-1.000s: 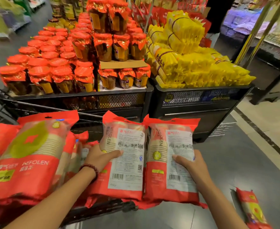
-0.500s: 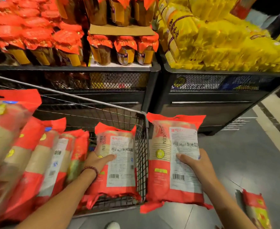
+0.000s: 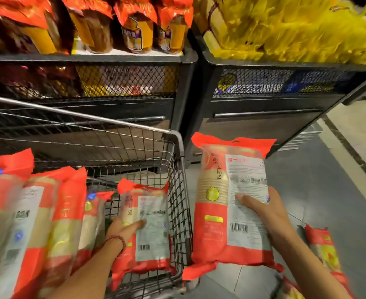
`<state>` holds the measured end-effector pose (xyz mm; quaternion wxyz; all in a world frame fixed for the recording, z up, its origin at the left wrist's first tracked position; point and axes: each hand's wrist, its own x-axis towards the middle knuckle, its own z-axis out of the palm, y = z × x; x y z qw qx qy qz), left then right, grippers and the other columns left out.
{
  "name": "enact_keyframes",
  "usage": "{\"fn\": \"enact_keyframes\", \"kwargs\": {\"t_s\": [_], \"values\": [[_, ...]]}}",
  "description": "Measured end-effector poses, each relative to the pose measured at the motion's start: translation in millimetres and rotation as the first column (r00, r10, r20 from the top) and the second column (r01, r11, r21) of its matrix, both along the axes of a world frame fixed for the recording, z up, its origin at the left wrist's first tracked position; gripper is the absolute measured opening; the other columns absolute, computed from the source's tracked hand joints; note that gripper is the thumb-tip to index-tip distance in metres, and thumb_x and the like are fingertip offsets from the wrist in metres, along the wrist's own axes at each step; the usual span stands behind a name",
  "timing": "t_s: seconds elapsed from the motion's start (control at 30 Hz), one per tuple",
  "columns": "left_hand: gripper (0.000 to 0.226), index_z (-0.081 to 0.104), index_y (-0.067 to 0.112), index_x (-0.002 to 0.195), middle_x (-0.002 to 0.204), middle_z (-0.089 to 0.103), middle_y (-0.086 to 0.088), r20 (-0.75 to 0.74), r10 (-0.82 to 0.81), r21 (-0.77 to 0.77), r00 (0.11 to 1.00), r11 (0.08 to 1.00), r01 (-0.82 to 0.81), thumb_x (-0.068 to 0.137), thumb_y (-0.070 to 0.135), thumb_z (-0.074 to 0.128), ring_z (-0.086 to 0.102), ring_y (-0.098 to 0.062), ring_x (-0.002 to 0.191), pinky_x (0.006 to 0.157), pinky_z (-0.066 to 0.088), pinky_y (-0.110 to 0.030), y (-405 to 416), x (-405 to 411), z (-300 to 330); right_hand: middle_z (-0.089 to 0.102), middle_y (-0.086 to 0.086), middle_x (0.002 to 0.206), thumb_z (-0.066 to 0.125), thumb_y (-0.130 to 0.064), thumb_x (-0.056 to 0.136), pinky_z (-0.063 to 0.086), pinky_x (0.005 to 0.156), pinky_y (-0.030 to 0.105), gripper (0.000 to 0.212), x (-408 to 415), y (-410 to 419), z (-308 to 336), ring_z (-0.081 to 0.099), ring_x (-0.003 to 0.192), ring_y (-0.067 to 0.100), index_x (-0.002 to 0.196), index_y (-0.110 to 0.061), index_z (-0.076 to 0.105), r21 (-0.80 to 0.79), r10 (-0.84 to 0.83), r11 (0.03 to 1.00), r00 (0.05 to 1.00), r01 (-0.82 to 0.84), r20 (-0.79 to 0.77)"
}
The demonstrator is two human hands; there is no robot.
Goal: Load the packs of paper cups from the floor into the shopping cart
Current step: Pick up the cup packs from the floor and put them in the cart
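Left hand (image 3: 124, 230) grips a WEFOLEN-marked cup pack (image 3: 144, 229) inside the cart's (image 3: 177, 139) right corner; right hand (image 3: 266, 214) grips another WEFOLEN pack (image 3: 218, 223) outside its right edge.

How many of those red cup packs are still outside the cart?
2, possibly more hidden: one pack held by the right hand beside the shopping cart, one floor pack at lower right.

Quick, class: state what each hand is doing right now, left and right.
Left hand: closed on a pack of cups inside the cart.
Right hand: closed on another pack, held outside the cart.
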<state>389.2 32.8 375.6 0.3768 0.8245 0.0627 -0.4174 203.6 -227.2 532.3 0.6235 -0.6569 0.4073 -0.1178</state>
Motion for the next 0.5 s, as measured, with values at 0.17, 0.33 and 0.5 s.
{"fn": "enact_keyframes", "kwargs": {"t_s": [0.17, 0.33, 0.5], "values": [[0.063, 0.053, 0.003, 0.125, 0.096, 0.070, -0.010, -0.017, -0.066, 0.009, 0.998, 0.998, 0.066, 0.073, 0.028, 0.078, 0.061, -0.020, 0.075, 0.072, 0.053, -0.035, 1, 1, -9, 0.081, 0.012, 0.093, 0.069, 0.001, 0.089, 0.061, 0.066, 0.034, 0.018, 8, 3, 3, 0.078, 0.081, 0.030, 0.105, -0.005, 0.075, -0.022, -0.026, 0.999, 1.000, 0.026, 0.016], [0.101, 0.028, 0.007, 0.144, 0.118, 0.058, -0.009, 0.260, -0.435, 0.343, 0.862, 0.876, 0.339, 0.070, 0.067, 0.061, 0.060, -0.019, 0.100, 0.076, 0.054, -0.029, -7, 6, 35, 0.081, 0.011, 0.092, 0.068, 0.002, 0.089, 0.062, 0.061, 0.030, 0.017, 14, 15, 17, 0.078, 0.078, 0.027, 0.103, -0.005, 0.074, 0.029, -0.033, 0.999, 0.999, 0.032, 0.033], [0.087, 0.003, 0.014, 0.152, 0.161, -0.001, -0.008, 0.570, -0.617, 0.478, 0.543, 0.786, 0.391, 0.088, 0.063, 0.036, -0.003, -0.025, 0.148, 0.119, 0.003, -0.043, -10, 31, 124, 0.080, 0.015, 0.097, 0.067, 0.003, 0.090, 0.063, 0.063, 0.033, 0.020, 22, 37, 38, 0.078, 0.084, 0.034, 0.108, -0.001, 0.072, 0.114, 0.004, 0.993, 0.999, -0.009, 0.045]]}}
